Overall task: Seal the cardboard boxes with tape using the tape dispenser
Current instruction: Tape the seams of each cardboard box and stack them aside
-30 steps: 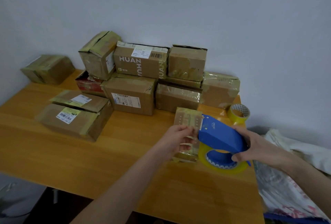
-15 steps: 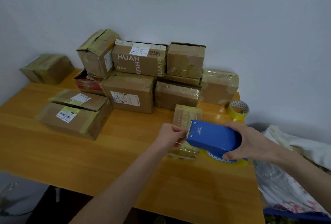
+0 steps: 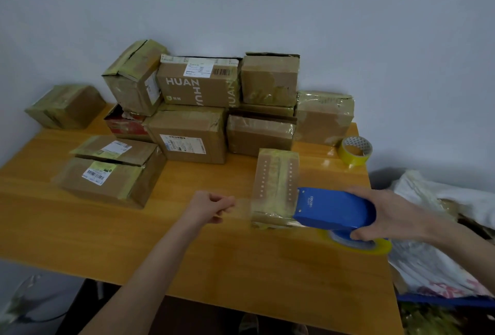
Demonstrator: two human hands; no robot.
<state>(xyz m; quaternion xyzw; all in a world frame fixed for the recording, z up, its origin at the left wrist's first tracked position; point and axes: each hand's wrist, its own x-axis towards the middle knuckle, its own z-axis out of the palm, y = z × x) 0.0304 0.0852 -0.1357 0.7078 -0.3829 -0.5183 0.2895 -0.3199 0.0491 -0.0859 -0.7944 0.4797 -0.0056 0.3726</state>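
Wooden table (image 3: 80, 227), boxes (image 3: 192, 136) piled at the wall, and the small box (image 3: 276, 182) lies between the hands, long axis running away from the person; right hand (image 3: 388, 214) grips the dispenser (image 3: 334, 211) against its right side, left hand (image 3: 211, 207) curled just beside its left, and whether it pinches tape I can't tell

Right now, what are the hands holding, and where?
Right hand grips the blue tape dispenser by its back end. Left hand is curled; hold unclear.

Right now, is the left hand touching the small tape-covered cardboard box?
Apart. The head view shows a strip of the orange wooden table between the left hand and the small tape-covered cardboard box.
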